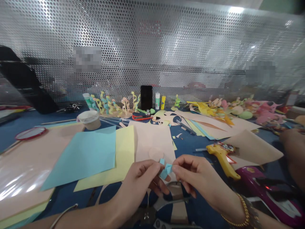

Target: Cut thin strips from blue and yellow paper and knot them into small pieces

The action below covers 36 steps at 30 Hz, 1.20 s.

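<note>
Between my two hands is a small folded strip of light blue paper [168, 168], bent into short zigzag sections. My left hand [145, 176] pinches its left end between thumb and forefinger. At the other end, the thumb and fingertips of my right hand [196, 175] grip the strip. Just beyond the fingers, a pale round paper disc [156, 153] lies on a light pink sheet [153, 135]. Under my hands are scissors [166, 202], partly hidden, and scraps of cut paper.
Blue sheets [83, 152] and yellow sheets [126, 152] lie left. On the right are a yellow glue gun [221, 159] and a purple device [264, 187]. A phone [146, 97], glue sticks [157, 101] and curled paper pieces [107, 103] stand behind. Another person's arm [294, 152] shows at far right.
</note>
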### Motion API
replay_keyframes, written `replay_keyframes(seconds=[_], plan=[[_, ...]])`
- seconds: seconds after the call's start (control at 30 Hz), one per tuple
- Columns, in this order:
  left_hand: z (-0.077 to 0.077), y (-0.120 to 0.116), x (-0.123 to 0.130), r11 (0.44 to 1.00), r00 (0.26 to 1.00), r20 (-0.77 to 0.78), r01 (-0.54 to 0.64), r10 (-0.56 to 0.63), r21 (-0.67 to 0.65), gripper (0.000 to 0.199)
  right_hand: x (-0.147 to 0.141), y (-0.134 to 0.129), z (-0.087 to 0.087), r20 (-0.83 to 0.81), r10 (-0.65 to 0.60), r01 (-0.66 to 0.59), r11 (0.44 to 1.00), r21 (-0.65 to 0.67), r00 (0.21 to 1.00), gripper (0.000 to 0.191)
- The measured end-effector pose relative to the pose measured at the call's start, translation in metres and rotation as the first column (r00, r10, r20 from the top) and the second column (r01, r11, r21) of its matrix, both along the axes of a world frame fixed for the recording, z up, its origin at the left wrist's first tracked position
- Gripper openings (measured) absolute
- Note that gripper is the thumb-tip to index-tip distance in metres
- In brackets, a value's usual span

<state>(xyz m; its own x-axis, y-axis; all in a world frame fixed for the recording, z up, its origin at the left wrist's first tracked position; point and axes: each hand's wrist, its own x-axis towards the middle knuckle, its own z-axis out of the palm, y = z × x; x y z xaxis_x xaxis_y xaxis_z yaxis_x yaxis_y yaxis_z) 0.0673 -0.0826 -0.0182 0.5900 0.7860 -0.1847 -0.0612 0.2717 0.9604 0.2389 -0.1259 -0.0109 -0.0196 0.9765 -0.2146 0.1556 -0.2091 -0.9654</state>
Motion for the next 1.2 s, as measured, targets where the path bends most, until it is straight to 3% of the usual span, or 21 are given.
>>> replay_keyframes(seconds=[0.3,1.2], plan=[[0.0089,-0.0011,0.0046,0.998,0.989,-0.144,-0.033,0.041,0.059,0.017,-0.0001,0.0009,-0.0006,0.011,0.008,-0.008,1.0,0.002,1.0,0.023],[0.005,-0.0027,0.0027,0.991,0.984,-0.143,-0.089,0.104,0.104,0.017,-0.0041,-0.0013,0.0039,0.11,0.01,-0.013,1.0,0.026,0.994,0.018]])
